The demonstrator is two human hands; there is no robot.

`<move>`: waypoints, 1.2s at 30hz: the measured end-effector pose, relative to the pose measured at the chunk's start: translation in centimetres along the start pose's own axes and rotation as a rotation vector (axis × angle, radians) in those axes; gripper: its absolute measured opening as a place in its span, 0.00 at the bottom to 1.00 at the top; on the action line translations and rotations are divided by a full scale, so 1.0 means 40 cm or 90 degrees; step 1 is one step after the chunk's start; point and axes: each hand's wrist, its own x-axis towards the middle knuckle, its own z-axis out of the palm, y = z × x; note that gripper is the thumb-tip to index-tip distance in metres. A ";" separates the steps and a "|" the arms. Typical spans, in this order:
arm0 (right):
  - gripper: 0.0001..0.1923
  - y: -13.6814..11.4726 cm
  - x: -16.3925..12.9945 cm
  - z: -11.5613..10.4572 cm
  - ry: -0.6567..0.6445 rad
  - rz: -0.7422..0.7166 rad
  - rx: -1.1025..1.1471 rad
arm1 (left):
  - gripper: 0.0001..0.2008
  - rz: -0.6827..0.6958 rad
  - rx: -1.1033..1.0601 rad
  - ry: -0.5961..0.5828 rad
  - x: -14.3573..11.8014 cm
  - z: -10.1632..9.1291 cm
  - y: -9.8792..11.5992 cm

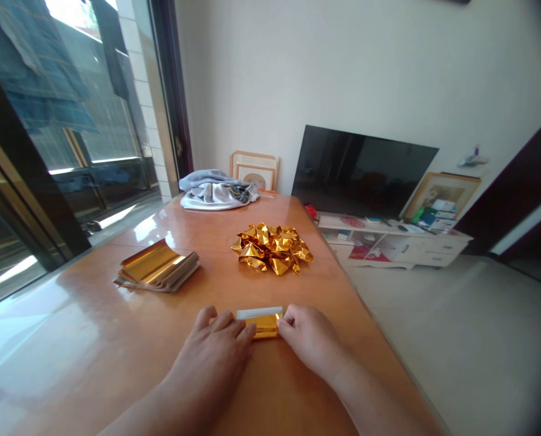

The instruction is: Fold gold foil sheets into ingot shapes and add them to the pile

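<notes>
A small sheet of gold foil paper (265,325) lies on the table in front of me, folded over into a flat strip with a pale band along its far edge. My left hand (220,345) rests palm down at its left end, fingers bent and the thumb pressing on the foil. At the right end, my right hand (309,336) is closed, pinching the edge between thumb and curled fingers. Beyond the strip sits a heap of folded gold foil pieces (274,248). To the left is a stack of flat gold foil sheets (159,266), its top sheet curling up.
The glossy wooden table (106,327) has its right edge close to my right arm. Grey cloth (218,191) is piled at the far end, near framed pictures (254,169). A television (361,172) stands on a white cabinet (415,248); glass doors (111,121) are on the left.
</notes>
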 end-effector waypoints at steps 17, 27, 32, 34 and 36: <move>0.11 0.004 -0.004 0.001 -0.006 -0.004 0.006 | 0.35 -0.022 -0.041 -0.069 -0.038 0.033 0.011; 0.10 -0.006 -0.001 -0.006 -0.014 0.015 0.004 | 0.25 -0.035 -0.042 -0.052 -0.024 0.010 0.011; 0.10 -0.008 -0.002 -0.009 -0.016 0.019 -0.001 | 0.21 -0.027 -0.070 -0.034 -0.017 0.001 0.011; 0.09 -0.008 -0.003 -0.011 -0.014 0.018 0.000 | 0.22 -0.012 -0.084 -0.034 -0.017 -0.001 0.012; 0.09 -0.009 -0.004 -0.013 -0.012 0.016 0.003 | 0.24 -0.003 -0.087 -0.042 -0.016 -0.003 0.013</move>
